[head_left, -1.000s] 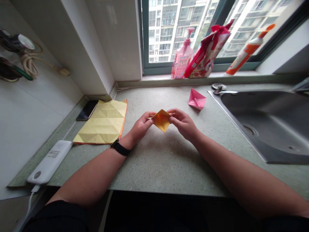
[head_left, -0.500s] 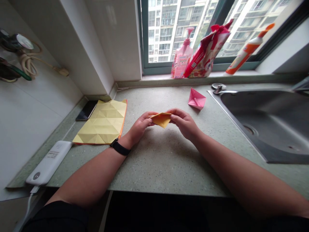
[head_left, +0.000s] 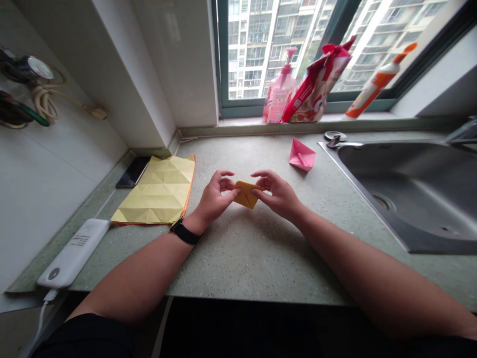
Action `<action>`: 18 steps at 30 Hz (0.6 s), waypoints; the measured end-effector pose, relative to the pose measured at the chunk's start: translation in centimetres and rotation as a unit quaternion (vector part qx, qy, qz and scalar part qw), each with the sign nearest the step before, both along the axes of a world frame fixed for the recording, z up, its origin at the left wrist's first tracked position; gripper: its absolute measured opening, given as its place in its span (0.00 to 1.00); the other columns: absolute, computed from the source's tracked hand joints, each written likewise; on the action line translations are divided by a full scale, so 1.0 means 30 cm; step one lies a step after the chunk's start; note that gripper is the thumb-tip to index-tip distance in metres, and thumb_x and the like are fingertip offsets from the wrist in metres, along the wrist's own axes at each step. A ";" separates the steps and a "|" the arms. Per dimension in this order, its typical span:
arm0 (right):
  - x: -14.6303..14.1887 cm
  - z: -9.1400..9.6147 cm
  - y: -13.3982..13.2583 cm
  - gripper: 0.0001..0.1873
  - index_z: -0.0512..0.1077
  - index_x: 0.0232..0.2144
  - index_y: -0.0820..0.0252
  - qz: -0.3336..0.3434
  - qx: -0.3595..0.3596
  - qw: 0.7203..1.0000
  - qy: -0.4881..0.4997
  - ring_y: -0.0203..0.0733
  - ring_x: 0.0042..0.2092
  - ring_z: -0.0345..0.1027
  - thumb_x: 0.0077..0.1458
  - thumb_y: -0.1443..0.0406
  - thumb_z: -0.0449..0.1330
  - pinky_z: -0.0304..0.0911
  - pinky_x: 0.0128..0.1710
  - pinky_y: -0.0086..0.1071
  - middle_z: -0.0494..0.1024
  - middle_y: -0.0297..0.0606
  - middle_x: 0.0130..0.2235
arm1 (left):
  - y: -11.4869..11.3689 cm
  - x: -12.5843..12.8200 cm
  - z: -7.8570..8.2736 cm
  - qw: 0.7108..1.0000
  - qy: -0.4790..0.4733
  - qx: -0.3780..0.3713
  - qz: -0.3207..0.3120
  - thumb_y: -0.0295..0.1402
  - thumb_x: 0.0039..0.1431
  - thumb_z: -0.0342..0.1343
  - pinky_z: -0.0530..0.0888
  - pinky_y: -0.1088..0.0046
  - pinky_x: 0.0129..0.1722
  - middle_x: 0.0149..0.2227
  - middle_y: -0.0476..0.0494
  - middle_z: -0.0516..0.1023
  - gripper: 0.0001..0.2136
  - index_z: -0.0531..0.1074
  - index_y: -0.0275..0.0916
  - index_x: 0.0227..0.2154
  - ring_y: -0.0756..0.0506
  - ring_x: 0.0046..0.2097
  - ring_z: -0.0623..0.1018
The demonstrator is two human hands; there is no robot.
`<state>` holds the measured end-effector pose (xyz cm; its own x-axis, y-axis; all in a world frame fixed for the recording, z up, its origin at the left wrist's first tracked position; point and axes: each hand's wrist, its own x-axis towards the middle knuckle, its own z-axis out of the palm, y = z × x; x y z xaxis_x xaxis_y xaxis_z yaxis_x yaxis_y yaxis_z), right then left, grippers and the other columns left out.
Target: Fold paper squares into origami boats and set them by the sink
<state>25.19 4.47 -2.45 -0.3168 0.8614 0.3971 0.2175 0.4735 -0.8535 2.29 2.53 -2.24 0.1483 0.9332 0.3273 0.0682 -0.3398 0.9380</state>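
Observation:
A small folded orange paper piece (head_left: pixel 245 194) sits between both hands, low over the speckled green countertop (head_left: pixel 261 248). My left hand (head_left: pixel 214 196), with a black watch on the wrist, pinches its left edge with thumb and forefinger. My right hand (head_left: pixel 278 194) pinches its right edge the same way, the other fingers curled above. A finished pink folded paper shape (head_left: pixel 301 155) lies on the counter behind my right hand. A creased yellow paper sheet (head_left: pixel 160 191) lies flat to the left of my left hand.
A steel sink (head_left: pixel 410 189) fills the right side. A dark phone (head_left: pixel 133 171) and a white power bank (head_left: pixel 72 253) lie by the left wall. On the window sill stand a pink pump bottle (head_left: pixel 278 94), a red pouch (head_left: pixel 316 82) and an orange-capped bottle (head_left: pixel 376 82).
The orange paper has gone from an upright diamond held in the air to a smaller, flatter shape lowered toward the counter. Both hands dropped slightly with it.

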 end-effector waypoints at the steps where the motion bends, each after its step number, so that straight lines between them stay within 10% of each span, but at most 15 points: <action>1: 0.000 0.004 -0.005 0.17 0.76 0.52 0.50 -0.008 0.021 1.000 -0.018 0.44 0.39 0.78 0.63 0.55 0.69 0.77 0.47 0.43 0.81 0.33 0.36 | -0.001 -0.001 0.001 1.000 0.009 -0.001 0.002 0.37 0.63 0.70 0.80 0.65 0.50 0.40 0.45 0.83 0.18 0.73 0.41 0.52 0.45 0.45 0.83; 18: -0.001 0.028 -0.014 0.16 0.81 0.39 0.55 -0.018 0.097 0.994 -0.047 0.42 0.37 0.79 0.69 0.50 0.63 0.75 0.40 0.36 0.85 0.37 0.36 | -0.003 -0.021 0.027 0.996 0.058 0.057 0.027 0.40 0.65 0.69 0.77 0.69 0.44 0.35 0.45 0.85 0.10 0.83 0.39 0.33 0.45 0.40 0.81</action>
<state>25.16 4.03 -1.62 -0.3318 0.7824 0.5271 0.3119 0.6183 -0.7214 1.65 2.43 -1.42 0.1416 0.8987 0.4151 0.1946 -0.4364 0.8785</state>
